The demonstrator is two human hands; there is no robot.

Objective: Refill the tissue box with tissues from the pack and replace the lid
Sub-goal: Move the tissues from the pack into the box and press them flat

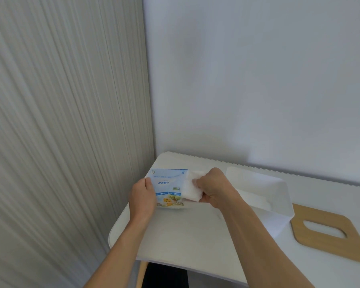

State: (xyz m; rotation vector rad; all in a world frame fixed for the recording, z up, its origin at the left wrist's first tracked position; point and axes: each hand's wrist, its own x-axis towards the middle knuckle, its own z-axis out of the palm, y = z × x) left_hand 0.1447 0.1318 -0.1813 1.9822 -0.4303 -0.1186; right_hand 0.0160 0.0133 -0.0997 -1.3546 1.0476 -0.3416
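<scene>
A blue and white tissue pack lies near the table's far left corner. My left hand grips its left end. My right hand grips a white stack of tissues that sticks out of the pack's right end. Just to the right stands the open white tissue box, with some white tissue inside. The wooden lid, with its oval slot, lies flat on the table to the right of the box.
The white table has a rounded left edge and stands in a room corner. A ribbed panel is on the left and a plain wall is behind. A dark object shows under the table's front edge.
</scene>
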